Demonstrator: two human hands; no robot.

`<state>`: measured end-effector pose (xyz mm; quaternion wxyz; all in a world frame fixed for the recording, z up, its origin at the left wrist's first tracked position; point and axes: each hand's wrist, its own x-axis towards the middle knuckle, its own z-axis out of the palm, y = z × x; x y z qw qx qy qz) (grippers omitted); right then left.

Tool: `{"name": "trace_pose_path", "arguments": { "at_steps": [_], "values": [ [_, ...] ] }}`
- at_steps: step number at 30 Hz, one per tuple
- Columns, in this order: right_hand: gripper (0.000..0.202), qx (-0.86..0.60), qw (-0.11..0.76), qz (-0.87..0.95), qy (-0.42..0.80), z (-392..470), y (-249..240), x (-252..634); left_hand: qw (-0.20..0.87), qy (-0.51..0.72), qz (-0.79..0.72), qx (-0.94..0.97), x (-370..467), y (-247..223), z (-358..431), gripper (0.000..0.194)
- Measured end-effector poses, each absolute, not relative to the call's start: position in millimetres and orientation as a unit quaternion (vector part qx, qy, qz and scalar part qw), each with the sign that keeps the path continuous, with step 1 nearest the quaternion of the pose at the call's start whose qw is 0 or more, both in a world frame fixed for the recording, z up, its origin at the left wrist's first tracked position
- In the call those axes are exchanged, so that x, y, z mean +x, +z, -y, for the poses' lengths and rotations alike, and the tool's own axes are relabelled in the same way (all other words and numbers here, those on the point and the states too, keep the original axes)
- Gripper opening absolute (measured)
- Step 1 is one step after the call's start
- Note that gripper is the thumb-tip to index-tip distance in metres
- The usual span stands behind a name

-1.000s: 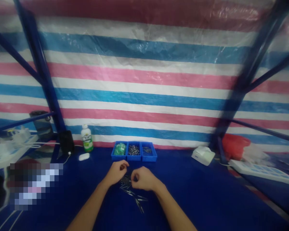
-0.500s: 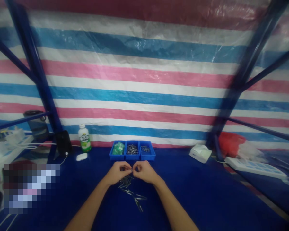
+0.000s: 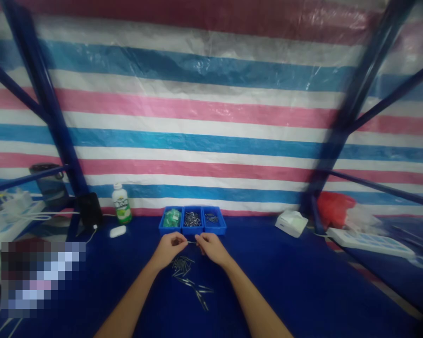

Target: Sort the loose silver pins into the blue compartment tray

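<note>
In a pinch, my left hand [image 3: 168, 249] grips one end of a slim metal rod [image 3: 192, 242]. Fingers of my right hand [image 3: 212, 247] are closed on its other end, so the rod spans the small gap between my hands. Its exact kind is too small to make out. Below my left hand lies a pile of thin metal rods [image 3: 182, 265]. Nearer to me, several longer metal pieces [image 3: 199, 294] lie crossed. Just beyond my hands stand three joined blue bins [image 3: 192, 230], holding green packets [image 3: 172, 218], small metal parts [image 3: 192, 219] and a few thin pieces [image 3: 211, 218].
A white bottle with a green base [image 3: 121, 204], a white case [image 3: 117, 232] and a black device [image 3: 89, 210] stand left. To the right are a tissue pack [image 3: 292, 222], a power strip [image 3: 371, 243] and a red bag [image 3: 335, 208]. Blue frame posts [image 3: 49, 101] flank the table [image 3: 268, 281].
My hands have drawn slightly apart and shifted up a little, so more of the rod between them shows. My right hand has turned palm-down, and the rod pile is less covered.
</note>
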<state>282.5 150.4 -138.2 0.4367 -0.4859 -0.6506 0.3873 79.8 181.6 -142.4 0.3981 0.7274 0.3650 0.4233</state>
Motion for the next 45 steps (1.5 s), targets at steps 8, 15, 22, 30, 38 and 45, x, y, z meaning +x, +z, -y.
{"name": "trace_pose_path", "arguments": {
  "at_steps": [8,15,22,30,38,45],
  "values": [
    [0.035,-0.417,0.469,0.631,0.456,-149.3,-139.4,276.4,0.367,0.450,-0.389,0.715,77.2,-147.3,-184.8,0.024],
    [0.033,-0.444,0.491,0.616,0.426,-153.2,-140.9,273.3,0.351,0.439,-0.391,0.729,78.3,-146.9,-185.8,0.026],
    [0.032,-0.420,0.509,0.609,0.440,-146.3,-133.2,274.4,0.384,0.459,-0.399,0.695,77.9,-133.8,-176.4,0.032],
    [0.030,-0.285,0.598,0.406,0.629,-145.9,-123.2,280.5,0.334,0.517,-0.443,0.652,72.3,-138.7,-189.0,0.047],
    [0.031,-0.377,0.534,0.343,0.675,-150.7,-136.7,273.0,0.328,0.518,-0.450,0.650,71.4,-140.0,-186.3,0.052],
    [0.027,-0.469,0.470,0.530,0.527,-153.1,-139.6,275.4,0.313,0.502,-0.464,0.659,72.7,-141.6,-190.8,0.052]
  ]
}}
